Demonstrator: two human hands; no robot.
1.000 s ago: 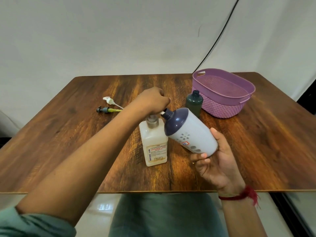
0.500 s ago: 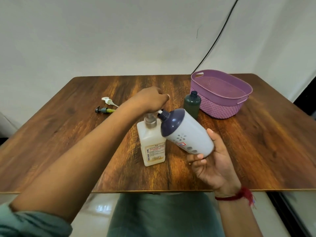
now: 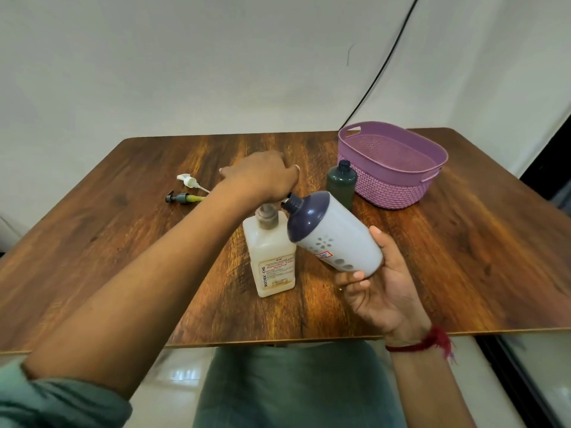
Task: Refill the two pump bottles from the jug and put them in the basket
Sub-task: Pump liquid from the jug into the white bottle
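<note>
- Okay, left hand (image 3: 262,177) reaches in from the near left, palm down. Its fingers are bent over the top of the grey pump (image 3: 266,216) on the cream square plastic jug (image 3: 272,257). I read that as a grip on the pump, whose head is hidden under the hand.
- Right hand (image 3: 380,291) cradles the white cylindrical bottle with a dark blue dome top (image 3: 336,239) from below. Thumb runs up the far side and fingers curl round the base. Red thread band (image 3: 423,342) on that wrist.
- I see the white bottle tilted and off the table, neck pointing up-left, right at the pump's spout.
- Jug stands upright mid-table, well in from the near edge of the brown wooden table (image 3: 463,257). Bare wood to its right and near left.
- Dark green round bottle (image 3: 341,183) stands bare-necked just beside the purple woven-look plastic basket (image 3: 392,193) at far right.
- White pump head (image 3: 188,180) and dark pump head with yellow-green tube (image 3: 182,198) lie close together, left of the left hand.
- Jug looks translucent with cream contents, printed label facing me.
</note>
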